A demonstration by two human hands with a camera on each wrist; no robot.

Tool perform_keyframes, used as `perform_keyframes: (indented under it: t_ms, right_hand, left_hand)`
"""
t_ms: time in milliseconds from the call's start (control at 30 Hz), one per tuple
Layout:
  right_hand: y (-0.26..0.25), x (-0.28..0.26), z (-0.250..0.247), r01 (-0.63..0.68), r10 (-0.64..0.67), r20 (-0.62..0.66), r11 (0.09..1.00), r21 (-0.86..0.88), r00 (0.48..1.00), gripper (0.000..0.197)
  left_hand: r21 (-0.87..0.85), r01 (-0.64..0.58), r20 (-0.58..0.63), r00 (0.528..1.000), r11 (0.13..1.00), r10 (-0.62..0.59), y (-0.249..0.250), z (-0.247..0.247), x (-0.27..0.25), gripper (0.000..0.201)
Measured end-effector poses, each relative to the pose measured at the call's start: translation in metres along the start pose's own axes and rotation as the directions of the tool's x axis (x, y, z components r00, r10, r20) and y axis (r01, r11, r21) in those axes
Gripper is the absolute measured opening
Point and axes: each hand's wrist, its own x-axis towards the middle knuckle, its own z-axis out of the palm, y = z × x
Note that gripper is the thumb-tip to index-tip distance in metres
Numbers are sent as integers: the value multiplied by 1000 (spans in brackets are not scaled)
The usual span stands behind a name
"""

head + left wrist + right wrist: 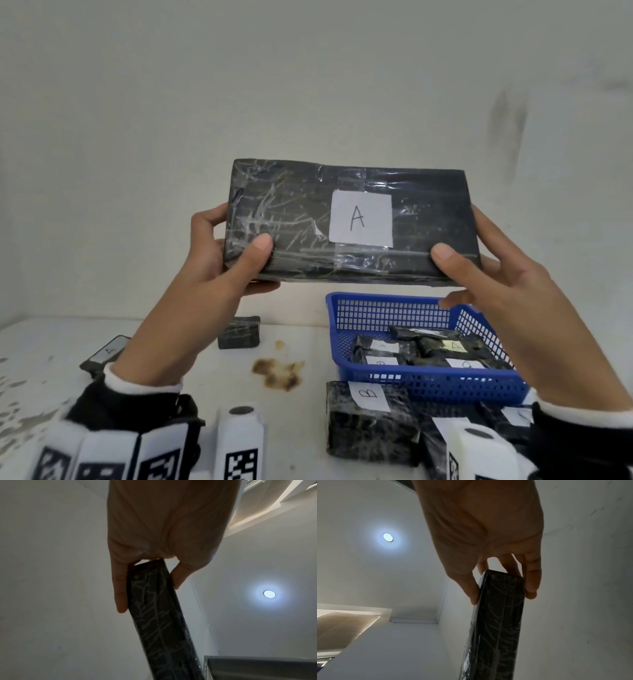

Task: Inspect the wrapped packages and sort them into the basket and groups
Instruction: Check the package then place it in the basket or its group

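White stained desk (212, 370), pale wall behind. Item: large black wrapped package (349, 222), white label (361, 219) marked "A", raised above the desk, gripped at its ends by left hand (219, 260) and right hand (486, 270). Blue basket (445, 387) below right, containing labelled packages; "B" package (370, 425) just beside it.

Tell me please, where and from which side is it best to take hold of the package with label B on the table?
Probably by its two long sides, coming from above. The B package lies flat on the table, so its underside is closed off. Its far end sits close against the basket and another package crowds its right side, so I would first slide it a little leftward.
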Motion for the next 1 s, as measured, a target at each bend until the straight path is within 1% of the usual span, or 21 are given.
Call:
perform_keyframes:
  t_ms: [133, 233, 333, 400, 467, 533, 667, 733, 833, 900, 1000]
  right_hand:
    - [1, 0, 4, -11, 9, -30, 999, -44, 999, 66]
    - [1, -1, 7, -14, 10, -53, 997, -71, 999, 62]
    - [1, -2, 8, -10, 4, -61, 996, -94, 998, 54]
    - [1, -2, 10, -15, 8, -65, 994, -105, 998, 50]
    - [2, -3, 12, -4, -6, -75, 992, -127, 997, 54]
    - [5, -3, 14, 7, -21, -91, 989, -147, 996, 62]
    - [7, -3, 16, 4, -27, -108, 979, -204, 994, 84]
    - [7, -4, 17, 8, -34, -114, 975, -222, 993, 90]
    - [6, -4, 20, 12, -40, -113, 972, -236, 993, 89]
    - [5, -5, 24, 20, -52, -125, 969, -247, 991, 86]
    - [4, -7, 29, 25, -67, -153, 966, -257, 986, 79]
  left_hand:
    - [67, 18, 3, 1000, 998, -18, -1, 4, -2, 63]
    - [104, 15, -18, 1000, 994, -13, -1, 8, -4, 67]
    - [130, 22, -80, 997, 991, -12, -3, 13, -4, 72]
    - [198, 33, -124, 992, 980, -8, -4, 18, -5, 77]
    - [277, 45, -151, 988, 960, -2, -4, 23, -7, 74]
    - [307, 58, -168, 986, 950, -6, -5, 27, -9, 73]
    - [378, 62, -173, 985, 924, 4, -5, 38, -12, 79]
    - [407, 64, -192, 981, 911, 16, -5, 43, -15, 81]
    - [449, 81, -231, 973, 890, 28, -3, 48, -18, 87]
    - [472, 96, -260, 965, 876, 34, -4, 50, -18, 88]
    - [484, 98, -271, 962, 869, 42, -3, 52, -19, 90]
